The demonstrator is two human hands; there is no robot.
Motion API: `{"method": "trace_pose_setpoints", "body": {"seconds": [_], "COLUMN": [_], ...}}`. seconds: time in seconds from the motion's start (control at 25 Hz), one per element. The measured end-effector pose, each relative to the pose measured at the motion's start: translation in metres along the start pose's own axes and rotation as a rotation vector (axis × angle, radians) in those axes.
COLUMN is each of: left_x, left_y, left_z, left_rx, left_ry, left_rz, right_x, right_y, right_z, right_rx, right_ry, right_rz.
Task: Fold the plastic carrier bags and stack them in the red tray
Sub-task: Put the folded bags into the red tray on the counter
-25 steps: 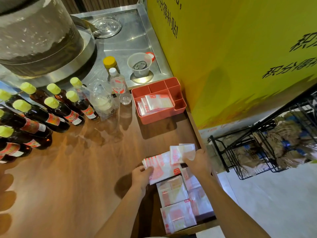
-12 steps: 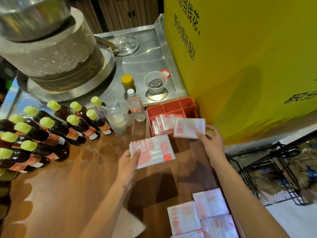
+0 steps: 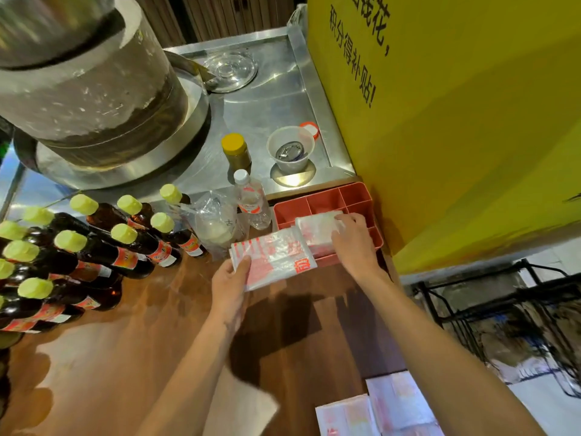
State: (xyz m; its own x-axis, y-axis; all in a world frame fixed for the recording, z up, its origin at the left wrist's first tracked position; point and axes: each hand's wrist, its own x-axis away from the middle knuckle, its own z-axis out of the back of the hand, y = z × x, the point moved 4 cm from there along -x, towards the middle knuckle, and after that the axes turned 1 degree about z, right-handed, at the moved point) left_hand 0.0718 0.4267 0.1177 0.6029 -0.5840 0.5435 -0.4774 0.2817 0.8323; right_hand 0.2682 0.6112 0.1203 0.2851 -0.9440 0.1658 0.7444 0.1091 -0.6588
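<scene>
The red tray (image 3: pixel 323 199) stands on the wooden counter against the yellow panel, with folded bags stacked in its large compartment. My right hand (image 3: pixel 352 237) lies on a folded white bag (image 3: pixel 316 229) at the top of that stack, fingers curved over its far edge. My left hand (image 3: pixel 231 284) grips the near left corner of another folded bag (image 3: pixel 273 259), white with red print, held just in front of the tray and overlapping its left front corner. More folded bags (image 3: pixel 377 410) lie at the counter's near right edge.
Dark bottles with pale green caps (image 3: pixel 94 247) crowd the left of the counter. A clear plastic bag (image 3: pixel 217 228) and a small water bottle (image 3: pixel 251 199) stand beside the tray. Behind is a steel counter with a cup (image 3: pixel 290 149) and large stone mill (image 3: pixel 85 89). A black wire rack (image 3: pixel 503 325) stands right.
Both hands moved away from me toward the tray. My right hand has brought its folded bag down onto the stack in the tray; my left hand carried the printed bag up to the tray's front.
</scene>
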Motion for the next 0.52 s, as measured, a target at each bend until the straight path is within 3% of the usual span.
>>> {"method": "trace_pose_setpoints", "body": {"seconds": [0.08, 0.2, 0.28, 0.52], "left_x": [-0.006, -0.011, -0.012, -0.013], "left_y": [-0.004, -0.004, -0.004, -0.004], "left_z": [-0.001, -0.005, -0.005, -0.003], "left_rx": [0.018, 0.009, 0.005, 0.04], "left_ry": [-0.004, -0.017, -0.02, -0.013], "left_rz": [0.011, 0.009, 0.008, 0.043], "right_x": [0.008, 0.019, 0.023, 0.005], "right_y": [-0.009, -0.004, 0.007, 0.002], "right_z": [-0.007, -0.028, -0.036, -0.042], "right_rx": [0.234, 0.341, 0.437, 0.627], "right_ry": [0.024, -0.227, -0.39, -0.633], "right_rz": [0.185, 0.371, 0.402, 0.29]}}
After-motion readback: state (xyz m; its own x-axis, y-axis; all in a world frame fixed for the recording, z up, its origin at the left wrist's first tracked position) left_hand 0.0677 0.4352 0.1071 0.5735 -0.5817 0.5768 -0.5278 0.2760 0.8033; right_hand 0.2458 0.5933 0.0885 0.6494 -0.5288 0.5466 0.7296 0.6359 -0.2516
